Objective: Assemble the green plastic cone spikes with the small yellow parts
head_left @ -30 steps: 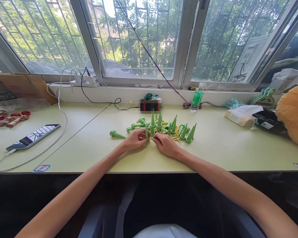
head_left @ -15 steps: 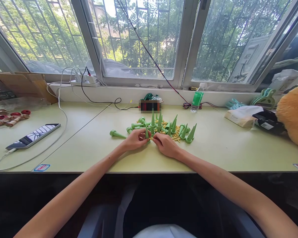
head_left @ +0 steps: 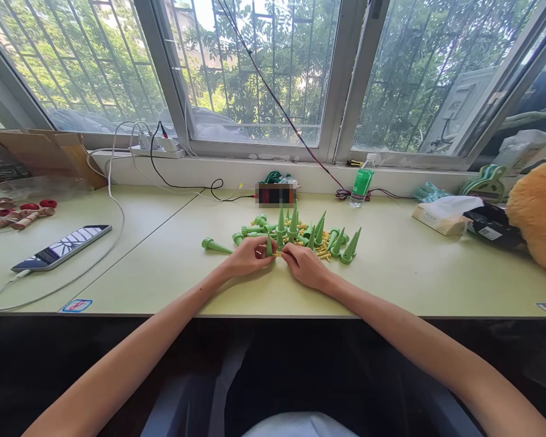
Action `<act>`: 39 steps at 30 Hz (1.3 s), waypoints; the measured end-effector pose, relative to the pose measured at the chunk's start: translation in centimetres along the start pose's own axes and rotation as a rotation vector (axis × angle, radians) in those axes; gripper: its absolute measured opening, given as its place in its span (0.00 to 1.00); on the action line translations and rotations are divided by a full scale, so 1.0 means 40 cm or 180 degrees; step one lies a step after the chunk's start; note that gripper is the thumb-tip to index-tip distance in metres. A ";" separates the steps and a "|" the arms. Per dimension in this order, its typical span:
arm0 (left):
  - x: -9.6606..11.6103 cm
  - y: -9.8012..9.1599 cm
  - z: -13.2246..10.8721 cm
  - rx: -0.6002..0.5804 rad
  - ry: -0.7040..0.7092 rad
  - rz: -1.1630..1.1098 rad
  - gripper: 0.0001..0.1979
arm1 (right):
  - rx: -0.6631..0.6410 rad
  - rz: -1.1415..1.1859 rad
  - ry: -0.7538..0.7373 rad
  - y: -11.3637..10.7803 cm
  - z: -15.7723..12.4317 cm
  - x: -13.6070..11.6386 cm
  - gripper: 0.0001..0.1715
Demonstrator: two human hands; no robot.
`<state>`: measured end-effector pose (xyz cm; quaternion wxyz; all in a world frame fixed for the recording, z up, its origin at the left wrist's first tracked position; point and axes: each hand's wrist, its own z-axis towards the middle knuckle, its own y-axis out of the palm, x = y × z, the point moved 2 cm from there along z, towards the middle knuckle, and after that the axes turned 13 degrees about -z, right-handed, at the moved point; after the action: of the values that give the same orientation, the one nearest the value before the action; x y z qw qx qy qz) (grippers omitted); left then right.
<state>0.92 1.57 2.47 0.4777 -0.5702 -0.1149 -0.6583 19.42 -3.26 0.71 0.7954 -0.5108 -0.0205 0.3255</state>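
My left hand [head_left: 248,257] is closed round a green plastic watering spike [head_left: 269,245], which points upward. Just to its right, my right hand [head_left: 306,264] pinches a small yellow plastic piece [head_left: 278,254] against the lower part of that spike. Whether the piece sits in the spike or only touches it, I cannot tell. Behind the hands lies a heap of green spikes [head_left: 319,228], some upright on their caps and some on their sides. Small yellow pieces [head_left: 323,250] are scattered among them. One spike [head_left: 216,246] lies apart, left of the heap.
A phone [head_left: 61,247] with a white cable lies at left, near wooden pieces with red parts [head_left: 30,212]. A water bottle [head_left: 362,181] stands by the window. A tissue box [head_left: 443,217] and an orange fluffy thing [head_left: 537,215] are at right. The table edge [head_left: 277,316] runs in front.
Both hands stay in almost the same place. The yellow piece at my right fingertips shows slightly more clearly now; the view has shifted very slightly.
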 end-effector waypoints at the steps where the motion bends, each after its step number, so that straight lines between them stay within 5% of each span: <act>1: 0.000 0.000 0.000 -0.0004 -0.0009 0.0005 0.09 | -0.0008 -0.0004 0.0003 0.001 0.000 0.001 0.08; 39: -0.001 0.001 -0.005 -0.0115 -0.0098 0.0190 0.11 | -0.0161 -0.0137 0.0004 0.004 -0.002 -0.003 0.08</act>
<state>0.82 1.41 2.35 0.4850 -0.5920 -0.0933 -0.6369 19.28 -3.33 0.56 0.7891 -0.5304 -0.0392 0.3073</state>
